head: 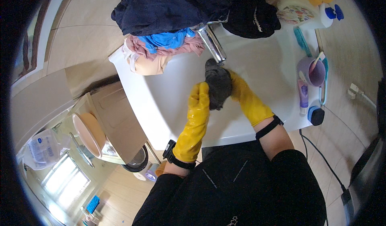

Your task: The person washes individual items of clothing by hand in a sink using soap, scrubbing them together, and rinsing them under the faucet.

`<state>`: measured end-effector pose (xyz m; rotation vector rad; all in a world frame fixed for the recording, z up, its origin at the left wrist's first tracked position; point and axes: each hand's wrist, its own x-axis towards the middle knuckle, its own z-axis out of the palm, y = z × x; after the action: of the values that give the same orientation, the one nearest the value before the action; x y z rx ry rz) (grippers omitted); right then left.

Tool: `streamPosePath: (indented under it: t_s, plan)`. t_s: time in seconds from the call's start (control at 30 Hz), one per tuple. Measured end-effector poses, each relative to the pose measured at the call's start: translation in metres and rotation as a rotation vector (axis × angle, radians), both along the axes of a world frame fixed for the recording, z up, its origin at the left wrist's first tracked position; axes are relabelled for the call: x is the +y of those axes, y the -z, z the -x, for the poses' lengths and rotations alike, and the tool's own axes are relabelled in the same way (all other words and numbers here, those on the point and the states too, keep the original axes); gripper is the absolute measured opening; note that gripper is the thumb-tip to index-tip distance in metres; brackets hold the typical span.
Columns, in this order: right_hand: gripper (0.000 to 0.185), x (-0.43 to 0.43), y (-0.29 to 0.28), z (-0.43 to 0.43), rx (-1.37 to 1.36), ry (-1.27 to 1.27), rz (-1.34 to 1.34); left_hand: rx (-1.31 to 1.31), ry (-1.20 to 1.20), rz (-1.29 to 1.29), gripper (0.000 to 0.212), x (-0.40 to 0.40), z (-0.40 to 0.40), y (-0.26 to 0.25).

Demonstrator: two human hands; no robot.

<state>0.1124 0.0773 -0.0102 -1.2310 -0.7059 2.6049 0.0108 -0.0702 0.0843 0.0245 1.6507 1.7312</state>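
Observation:
A dark grey piece of wet-looking fabric (pixel 217 88), perhaps a sock, is bunched up between my hands above the white washbasin (pixel 169 105). My left hand (pixel 199 95), in a yellow rubber glove, grips its left side with curled fingers. On the other side my right hand (pixel 239 85), gloved the same way, holds the fabric; its fingertips are partly hidden behind it. Just above the cloth's upper end is the spout of a chrome faucet (pixel 213 45). Whether water is running cannot be made out.
Dark clothes (pixel 169 8), blue cloth (pixel 166 40) and pink cloth (pixel 141 46) are heaped behind the faucet. Along the right rim stand a purple cup (pixel 316 72), a purple tube (pixel 303 94), a blue-and-black brush or sponge (pixel 316 115) and detergent bottles (pixel 297 5). A wooden-coloured cabinet (pixel 117 114) adjoins the left.

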Motion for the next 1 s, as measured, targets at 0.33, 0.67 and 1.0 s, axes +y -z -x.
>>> streamPosePath:
  t_s: [0.33, 0.67, 1.0]
  plan:
    - [0.065, 0.052, 0.001, 0.012, -0.880, -0.277, -1.668, -0.204, -0.098, 0.197, 0.040, -0.031, -0.003, 0.022]
    - [0.050, 0.021, 0.065, 0.022, -0.722, -0.588, -1.527, -0.744, -0.116, -0.109, 0.050, -0.007, 0.035, 0.078]
    - [0.035, -0.074, -0.070, 0.072, -0.085, -0.427, -1.731, -0.797, -0.021, -0.304, 0.039, -0.018, 0.055, 0.120]
